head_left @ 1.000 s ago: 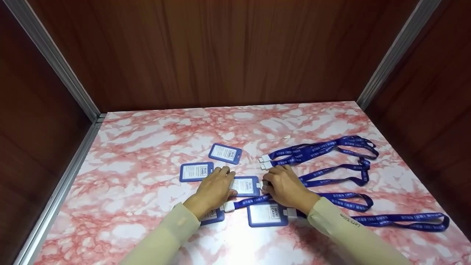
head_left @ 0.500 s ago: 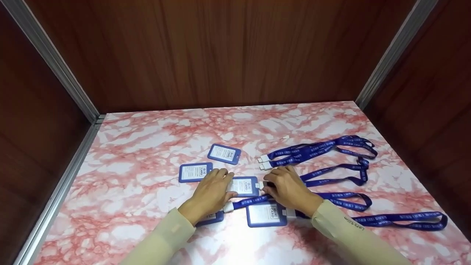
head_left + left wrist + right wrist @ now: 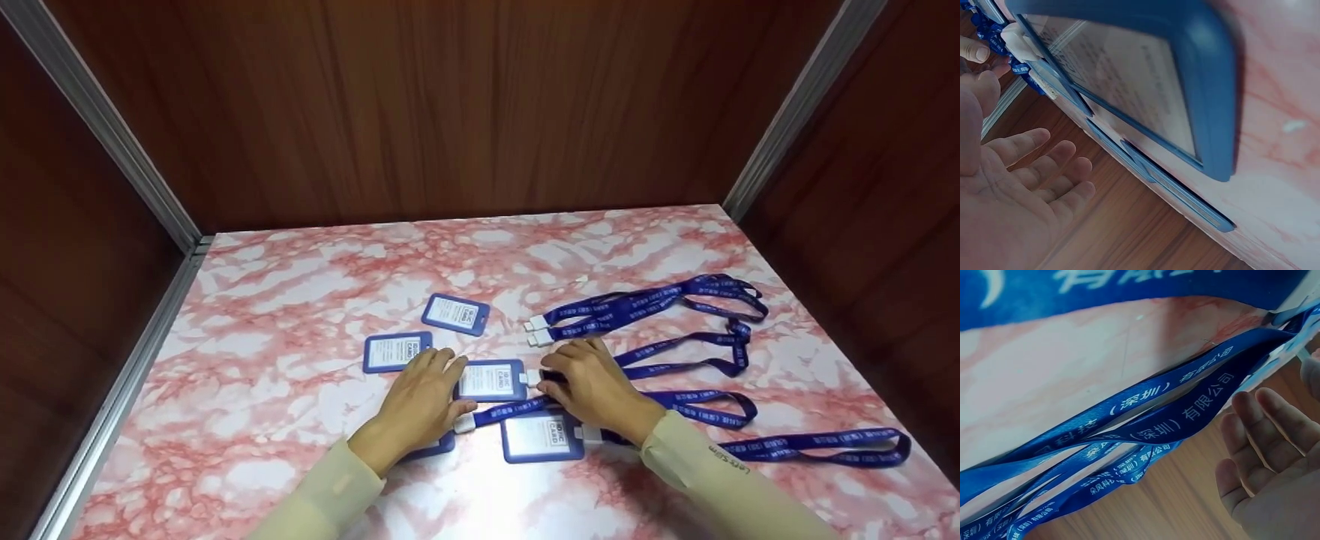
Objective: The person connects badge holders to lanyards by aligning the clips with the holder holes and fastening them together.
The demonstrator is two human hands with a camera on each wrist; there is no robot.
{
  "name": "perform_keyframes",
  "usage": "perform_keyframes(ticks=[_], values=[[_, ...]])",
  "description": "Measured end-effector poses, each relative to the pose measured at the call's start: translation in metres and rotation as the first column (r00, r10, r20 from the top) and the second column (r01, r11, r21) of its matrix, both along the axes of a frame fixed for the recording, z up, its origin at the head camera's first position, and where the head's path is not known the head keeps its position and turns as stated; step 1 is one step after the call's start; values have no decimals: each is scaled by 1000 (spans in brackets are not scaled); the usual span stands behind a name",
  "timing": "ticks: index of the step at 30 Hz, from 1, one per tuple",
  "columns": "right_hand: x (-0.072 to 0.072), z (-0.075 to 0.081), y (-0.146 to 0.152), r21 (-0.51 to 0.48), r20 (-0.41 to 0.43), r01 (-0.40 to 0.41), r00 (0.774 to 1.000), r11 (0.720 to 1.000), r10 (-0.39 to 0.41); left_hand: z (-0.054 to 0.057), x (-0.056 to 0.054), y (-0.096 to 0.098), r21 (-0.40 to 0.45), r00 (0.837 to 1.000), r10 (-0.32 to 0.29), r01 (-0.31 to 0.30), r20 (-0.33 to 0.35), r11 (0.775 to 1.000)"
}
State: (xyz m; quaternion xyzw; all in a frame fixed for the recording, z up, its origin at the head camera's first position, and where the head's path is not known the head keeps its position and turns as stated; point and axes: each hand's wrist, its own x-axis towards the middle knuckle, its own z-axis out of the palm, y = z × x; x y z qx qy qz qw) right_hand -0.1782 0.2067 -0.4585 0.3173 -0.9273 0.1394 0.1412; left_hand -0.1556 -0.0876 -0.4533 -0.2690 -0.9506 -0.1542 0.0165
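A blue-framed ID badge holder (image 3: 491,381) lies flat between the hands, with the white clip (image 3: 533,377) of a blue lanyard at its right end. My right hand (image 3: 598,386) pinches the lanyard beside that clip with thumb and forefinger. In the right wrist view the other fingers (image 3: 1264,433) are loosely bent, off the straps. My left hand (image 3: 416,401) sits at the holder's left edge with relaxed fingers, holding nothing. Another badge holder (image 3: 435,448) is partly hidden beneath this hand; a holder (image 3: 1207,95) looms large in the left wrist view.
Two badge holders (image 3: 398,351) without straps lie behind the left hand. A clipped badge holder (image 3: 541,439) is nearest the front, its lanyard (image 3: 825,448) running right. Two lanyards (image 3: 637,301) lie at the back right. Wood-grain walls (image 3: 450,112) enclose the marbled table (image 3: 285,285).
My left hand has slid left and slightly down, uncovering the left part of the middle badge holder. The right hand stays almost in place at the clip.
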Motion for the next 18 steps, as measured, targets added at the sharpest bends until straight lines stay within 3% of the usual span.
perform_keyframes(ticks=[8, 18], values=[[0, -1, 4, -9, -35, -6, 999, 1000, 6, -3, 5, -8, 30, 999, -2, 3, -38, 1000], [1, 1, 4, 5, -6, 14, 1000, 1000, -14, -6, 12, -16, 22, 997, -8, 9, -76, 1000]])
